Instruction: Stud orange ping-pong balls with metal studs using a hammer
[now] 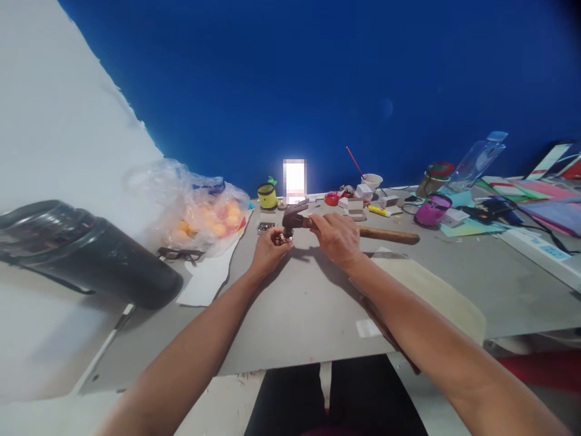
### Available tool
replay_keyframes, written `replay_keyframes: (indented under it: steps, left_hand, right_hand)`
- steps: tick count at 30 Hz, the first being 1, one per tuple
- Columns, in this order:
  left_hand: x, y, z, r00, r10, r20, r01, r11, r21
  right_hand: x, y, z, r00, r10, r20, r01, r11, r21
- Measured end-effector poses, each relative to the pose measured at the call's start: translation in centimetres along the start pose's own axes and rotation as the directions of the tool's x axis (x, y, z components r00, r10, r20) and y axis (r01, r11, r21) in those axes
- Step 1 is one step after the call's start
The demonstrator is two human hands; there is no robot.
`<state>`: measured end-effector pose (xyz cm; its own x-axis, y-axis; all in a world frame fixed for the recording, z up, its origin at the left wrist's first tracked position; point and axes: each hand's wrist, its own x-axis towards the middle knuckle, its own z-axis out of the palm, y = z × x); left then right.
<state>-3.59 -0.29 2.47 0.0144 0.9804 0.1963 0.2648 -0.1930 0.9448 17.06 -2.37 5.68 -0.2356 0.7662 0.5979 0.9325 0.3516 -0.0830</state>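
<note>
My right hand (336, 237) is wrapped round the wooden handle of a hammer (385, 234), close to its dark metal head (293, 218). The hammer head hangs just over a small shiny object (284, 240). My left hand (267, 249) pinches that small object between its fingertips, holding it down on the grey table (295, 309). What the object is, I cannot make out. Both forearms reach in from the bottom of the view.
A black cylinder (86, 251) lies at the left. A clear bag of orange fruit (204, 212) and a pair of glasses (181, 254) sit left of my hands. A yellow cup (267, 196), small boxes, a pink pouch (432, 210), papers and a plastic bottle (479, 158) crowd the back right.
</note>
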Motion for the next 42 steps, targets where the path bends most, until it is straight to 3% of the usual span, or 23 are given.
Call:
replay_keyframes:
  steps: [4,10,14,21,24,28,36,42]
  left_hand:
    - [0.1,-0.1,0.0,1.000,-0.011,-0.012,0.011,1.000,-0.009]
    - [-0.1,0.0,0.1,1.000,-0.012,-0.012,0.011,0.999,-0.037]
    - [-0.2,0.2,0.0,0.999,-0.009,-0.032,0.007,0.999,-0.046]
    - [0.0,-0.2,-0.2,0.998,0.020,-0.055,-0.021,1.000,-0.009]
    - [0.1,-0.3,-0.3,0.992,0.065,-0.106,-0.062,0.997,0.038]
    - [0.0,-0.4,-0.4,0.991,0.105,-0.081,-0.100,0.993,0.067]
    - [-0.2,-0.3,-0.2,0.999,0.035,0.029,-0.033,0.997,-0.069]
    - [-0.2,0.0,-0.2,0.999,0.015,0.038,-0.007,0.982,-0.191]
  right_hand:
    - [0.2,0.1,-0.4,0.998,0.040,-0.040,-0.040,0.999,0.013]
    - [0.3,0.3,-0.3,0.998,0.053,0.042,-0.053,0.999,0.004]
    - [0.5,0.6,-0.7,0.995,0.088,-0.037,-0.088,0.996,0.004]
    - [0.5,1.2,-0.1,0.999,-0.031,0.006,0.031,0.999,-0.008]
    - [0.7,1.9,0.0,0.998,0.053,-0.020,-0.053,0.999,0.005]
    - [0.8,3.3,0.5,0.982,0.179,0.056,-0.181,0.983,0.031]
    - [0.7,5.2,2.0,0.896,0.348,0.277,-0.355,0.934,-0.024]
    - [0.9,5.4,2.3,0.848,0.400,0.348,-0.426,0.905,-0.001]
